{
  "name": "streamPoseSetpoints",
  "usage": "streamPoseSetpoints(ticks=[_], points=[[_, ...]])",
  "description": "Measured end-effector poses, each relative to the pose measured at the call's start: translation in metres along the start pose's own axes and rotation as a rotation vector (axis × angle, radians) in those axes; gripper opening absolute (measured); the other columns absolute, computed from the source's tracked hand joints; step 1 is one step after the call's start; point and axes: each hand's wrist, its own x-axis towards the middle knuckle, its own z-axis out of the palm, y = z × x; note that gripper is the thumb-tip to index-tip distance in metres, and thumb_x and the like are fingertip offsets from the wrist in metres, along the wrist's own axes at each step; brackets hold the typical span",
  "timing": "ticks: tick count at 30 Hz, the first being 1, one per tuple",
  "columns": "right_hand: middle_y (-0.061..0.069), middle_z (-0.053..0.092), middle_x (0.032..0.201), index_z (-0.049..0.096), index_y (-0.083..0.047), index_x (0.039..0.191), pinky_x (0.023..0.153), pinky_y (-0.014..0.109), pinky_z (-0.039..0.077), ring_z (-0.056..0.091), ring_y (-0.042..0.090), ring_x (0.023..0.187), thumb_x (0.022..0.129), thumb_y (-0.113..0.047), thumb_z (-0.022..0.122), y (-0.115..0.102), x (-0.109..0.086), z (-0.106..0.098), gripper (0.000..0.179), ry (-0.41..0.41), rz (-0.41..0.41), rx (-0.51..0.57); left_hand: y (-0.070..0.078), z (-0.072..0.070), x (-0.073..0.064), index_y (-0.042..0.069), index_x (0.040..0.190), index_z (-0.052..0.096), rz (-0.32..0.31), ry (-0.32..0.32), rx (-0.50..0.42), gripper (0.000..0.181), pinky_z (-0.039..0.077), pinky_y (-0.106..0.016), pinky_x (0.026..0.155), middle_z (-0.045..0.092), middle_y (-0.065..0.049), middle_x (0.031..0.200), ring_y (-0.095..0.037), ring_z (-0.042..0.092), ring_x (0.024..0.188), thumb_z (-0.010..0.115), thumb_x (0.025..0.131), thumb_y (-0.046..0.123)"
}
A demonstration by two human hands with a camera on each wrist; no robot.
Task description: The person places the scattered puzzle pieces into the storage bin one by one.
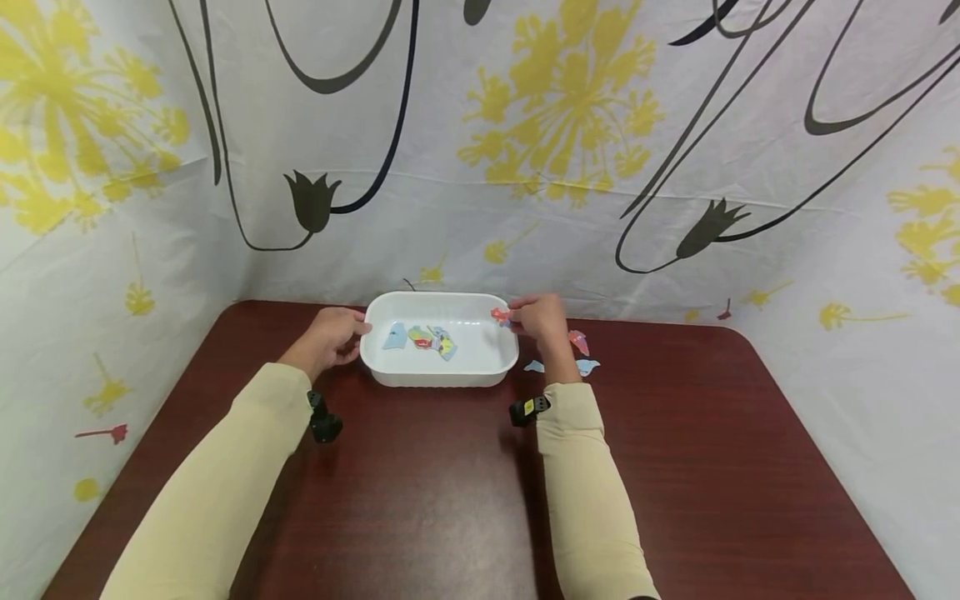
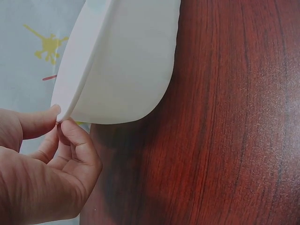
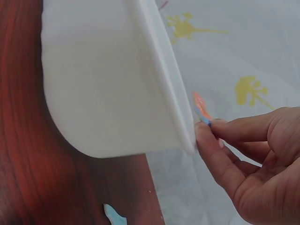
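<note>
A white rectangular tray (image 1: 480, 348) stands near the back of the table. My left hand (image 1: 328, 337) pinches its left rim between thumb and finger, which the left wrist view shows close up. At the opposite end, my right hand (image 1: 543, 318) pinches a small thin orange and blue cut-out piece (image 3: 200, 105) just above the right rim. Inside the tray lie a light blue piece (image 1: 395, 336) and several overlapping multicoloured pieces (image 1: 431, 340). Their exact kind is too small to tell.
To the right of the tray, a pink-red piece (image 1: 578, 342) and light blue pieces (image 1: 587, 367) lie on the dark red wooden table (image 1: 420, 483), partly behind my right wrist. A patterned white cloth (image 1: 450, 208) hangs directly behind the table and along its sides.
</note>
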Motion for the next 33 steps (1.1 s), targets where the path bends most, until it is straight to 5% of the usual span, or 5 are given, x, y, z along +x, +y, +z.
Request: streamPoseSetpoints(ticks=[17,26,33], points=[[0.018,0.070,0.093,0.072,0.002,0.100,0.078,0.039,0.058,0.062,0.012,0.060,0.087,0.002,0.064,-0.006,0.002,0.045,0.015,-0.063,-0.044,-0.198,0.001,-0.001,0.000,0.009,0.135,0.050,-0.001,-0.007,-0.015,0.036,0.046,-0.022,0.058,0.050,-0.007,0.111,-0.015,0.049,0.075,0.054,0.100,0.014],[0.011,0.074,0.090,0.075,-0.003,0.102,0.052,0.021,0.048,0.057,0.009,0.056,0.082,0.004,0.066,-0.006,0.007,0.062,0.023,-0.030,-0.047,-0.349,0.001,0.000,-0.001,0.009,0.135,0.050,0.014,-0.008,0.002,0.036,0.047,-0.022,0.059,0.050,-0.007,0.112,-0.016,0.049,0.079,0.053,0.100,0.015],[0.009,0.074,0.097,0.076,-0.005,0.103,0.054,0.021,0.044,0.060,0.016,0.070,0.077,0.005,0.064,0.000,0.005,0.072,0.030,0.014,-0.119,-0.416,0.000,-0.001,0.001,0.010,0.135,0.049,0.006,0.006,-0.002,0.036,0.047,-0.023,0.060,0.050,-0.007,0.115,-0.016,0.049,0.080,0.053,0.100,0.014]])
